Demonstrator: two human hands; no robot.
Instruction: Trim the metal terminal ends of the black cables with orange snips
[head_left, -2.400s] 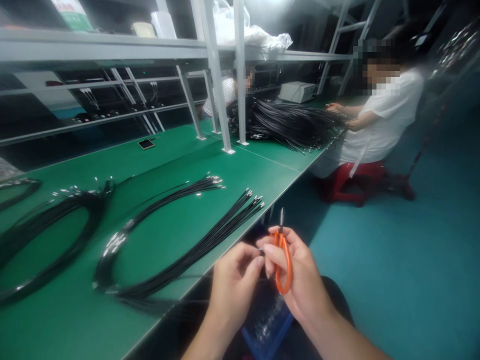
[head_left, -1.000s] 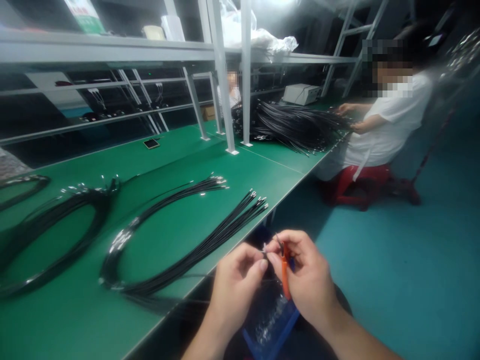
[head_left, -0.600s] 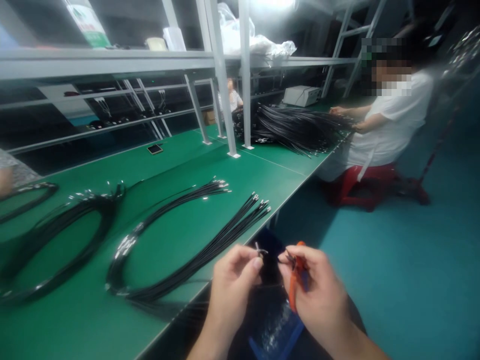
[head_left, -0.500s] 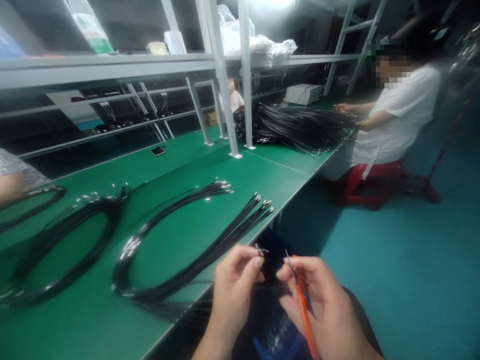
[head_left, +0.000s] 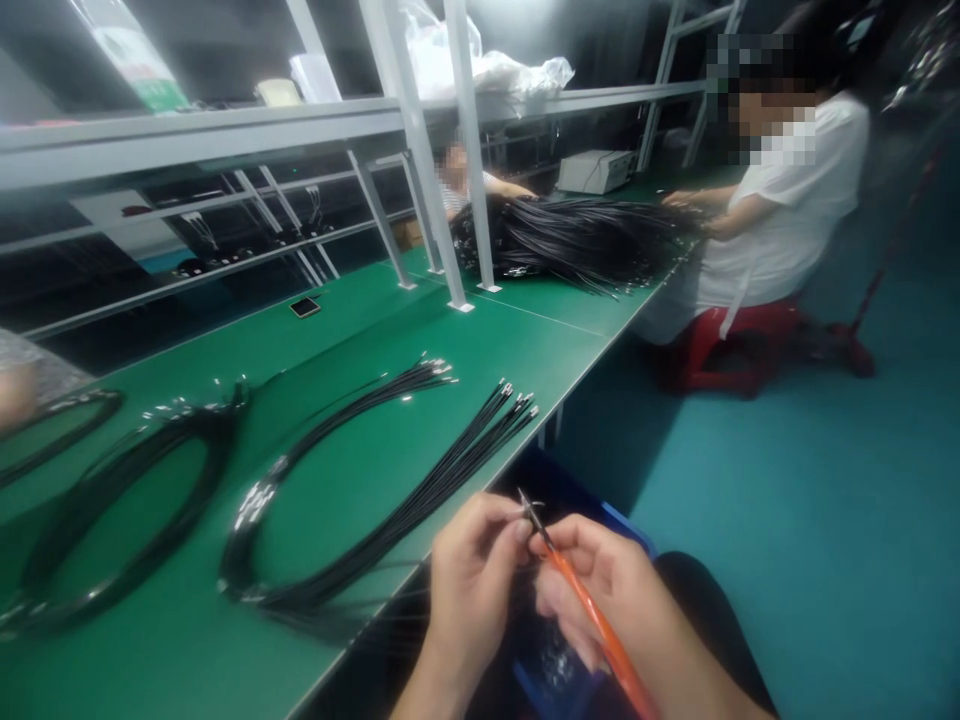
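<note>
My left hand (head_left: 476, 570) pinches the end of a thin cable between thumb and forefinger, where short fine wire strands (head_left: 534, 504) stick out. My right hand (head_left: 600, 575) grips slim orange-handled pliers (head_left: 592, 610). Their pointed dark metal tips are at the strands, right beside my left fingertips; whether the jaws are closed on a strand is too small to tell. To the left, a curved bundle of black cables (head_left: 405, 525) with silvery ends lies on the green table (head_left: 315, 540). Some of its cables run over the front edge below my left hand.
More coiled black cables (head_left: 127, 510) lie at the left. A large cable pile (head_left: 585, 240) is farther back, near a person in white (head_left: 795, 220) on a red stool (head_left: 727, 345). Shelf posts (head_left: 469, 150) rise from the table. A blue bin (head_left: 555, 670) is below my hands.
My right hand has moved left, bringing the tips of the pliers from apart to right at the wire strands in my left hand. The view has shifted slightly.
</note>
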